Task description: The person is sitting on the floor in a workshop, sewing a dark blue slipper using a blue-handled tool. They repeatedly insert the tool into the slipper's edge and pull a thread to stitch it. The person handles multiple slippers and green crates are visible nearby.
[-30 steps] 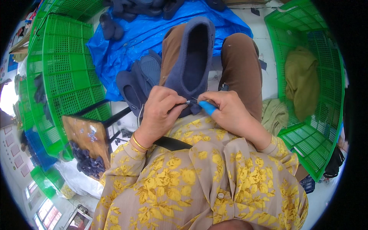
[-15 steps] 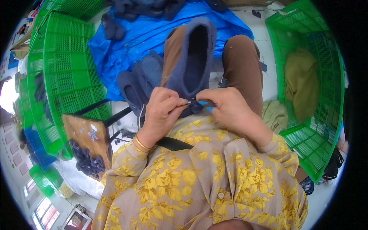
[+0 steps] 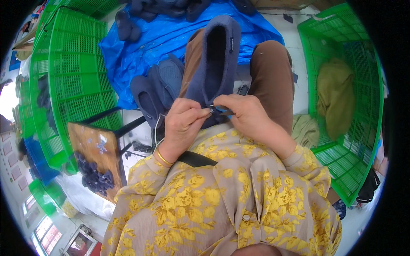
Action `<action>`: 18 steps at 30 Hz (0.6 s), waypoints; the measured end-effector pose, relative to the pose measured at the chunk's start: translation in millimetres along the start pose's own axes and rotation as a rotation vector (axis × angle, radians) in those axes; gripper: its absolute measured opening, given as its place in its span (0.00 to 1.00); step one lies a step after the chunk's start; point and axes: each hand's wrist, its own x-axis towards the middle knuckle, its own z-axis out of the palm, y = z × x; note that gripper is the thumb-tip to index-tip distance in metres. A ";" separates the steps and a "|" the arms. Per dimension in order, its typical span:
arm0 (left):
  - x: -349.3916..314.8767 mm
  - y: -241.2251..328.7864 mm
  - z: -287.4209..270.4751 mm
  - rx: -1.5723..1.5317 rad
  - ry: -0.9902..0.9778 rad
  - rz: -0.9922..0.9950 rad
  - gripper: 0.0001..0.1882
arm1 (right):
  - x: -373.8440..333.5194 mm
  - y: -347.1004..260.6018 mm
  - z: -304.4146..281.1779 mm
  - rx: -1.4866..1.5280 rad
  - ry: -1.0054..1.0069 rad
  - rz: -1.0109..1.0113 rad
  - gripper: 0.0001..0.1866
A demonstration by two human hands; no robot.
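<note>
A dark blue felt slipper (image 3: 229, 64) lies over my lap with its toe away from me and its opening facing up. Both hands meet at its heel end. My left hand (image 3: 183, 121) is closed in a pinch on something small and shiny, too small to name. My right hand (image 3: 247, 113) is closed on a small dark bladed tool (image 3: 225, 112), its tip close to the left fingertips; the grip hides most of it. More blue slippers (image 3: 146, 100) lie just left of my knee, one showing its sole.
A wooden stool (image 3: 92, 138) with dark scraps (image 3: 95, 176) stands at the left. Green plastic crates (image 3: 79, 68) flank me; the right crate (image 3: 369, 141) holds olive cloth (image 3: 336, 94). Ahead, a blue tarp (image 3: 166, 36) carries several dark slippers (image 3: 162, 7).
My right hand has shifted slightly up and left, closer to the slipper's heel. The slipper has moved a little away from me. Both hands keep their pinching grips.
</note>
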 end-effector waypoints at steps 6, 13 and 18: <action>-4.3 5.3 1.0 0.070 0.045 0.035 0.10 | 1.2 -8.5 3.9 -0.131 -0.025 0.043 0.15; -8.1 6.6 -0.1 0.097 0.071 0.102 0.12 | 4.7 -14.1 11.4 -0.086 -0.032 0.102 0.19; -6.9 5.7 2.1 0.113 0.089 0.151 0.13 | 7.7 -11.0 11.7 0.001 0.002 0.017 0.22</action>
